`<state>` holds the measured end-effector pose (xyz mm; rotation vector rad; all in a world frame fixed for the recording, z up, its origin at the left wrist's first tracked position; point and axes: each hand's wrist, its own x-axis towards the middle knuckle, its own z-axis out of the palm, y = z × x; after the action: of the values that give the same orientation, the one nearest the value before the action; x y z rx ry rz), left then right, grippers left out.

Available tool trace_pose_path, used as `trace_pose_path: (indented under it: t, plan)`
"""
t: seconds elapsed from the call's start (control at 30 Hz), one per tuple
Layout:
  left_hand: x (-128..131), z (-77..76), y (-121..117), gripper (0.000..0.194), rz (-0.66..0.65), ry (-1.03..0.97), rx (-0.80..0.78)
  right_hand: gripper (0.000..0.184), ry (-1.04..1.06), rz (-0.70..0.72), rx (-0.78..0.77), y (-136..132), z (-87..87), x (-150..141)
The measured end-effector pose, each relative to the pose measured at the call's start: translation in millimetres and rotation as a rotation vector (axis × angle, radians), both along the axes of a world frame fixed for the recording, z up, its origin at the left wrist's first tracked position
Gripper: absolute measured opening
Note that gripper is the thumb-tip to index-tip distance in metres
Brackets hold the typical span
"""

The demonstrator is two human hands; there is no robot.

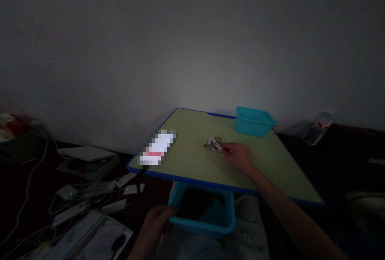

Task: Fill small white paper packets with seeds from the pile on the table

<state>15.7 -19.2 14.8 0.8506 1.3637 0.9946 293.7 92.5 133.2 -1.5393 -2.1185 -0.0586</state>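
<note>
My left hand (158,222) is closed around the left rim of a turquoise plastic basin (207,227). This basin sits at my lap, just below the table's front edge, with a dark inside whose contents I cannot make out. Over the yellow-green tabletop (186,127), my right hand (239,156) has its fingers pinched on a small white scrap (214,143), perhaps paper. Dark crumbs (207,146) are scattered around and under the scrap, and fainter specks lie to the right of the hand.
A second turquoise basin (255,123) stands at the table's back right corner. A bright, blurred-out phone-like screen (158,148) is at the left. Power strips and cables (90,191) cover the floor at left. A clear plastic bottle (319,127) leans against the wall at right.
</note>
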Motion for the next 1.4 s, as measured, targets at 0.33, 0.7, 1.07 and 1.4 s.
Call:
trace_pose_path:
  t: [0.33, 0.7, 1.07, 1.4]
  plan:
    - [3, 8.6, -2, 0.036, 0.033, 0.035, 0.003, 0.028, -0.012, -0.012, -0.008, 2, 1.8, -3]
    - [1, 0.3, 0, 0.037, 0.014, 0.022, 0.038, 0.026, -0.033, -0.017, -0.017, 7, 2.7, -7]
    - [3, 12.5, -2, 0.037, 0.007, 0.025, -0.010, 0.028, -0.007, -0.008, -0.031, 9, -5.5, -7]
    - [1, 2.9, 1, 0.038, -0.004, 0.029, 0.034, 0.027, 0.003, 0.001, -0.023, 9, -5.8, -9]
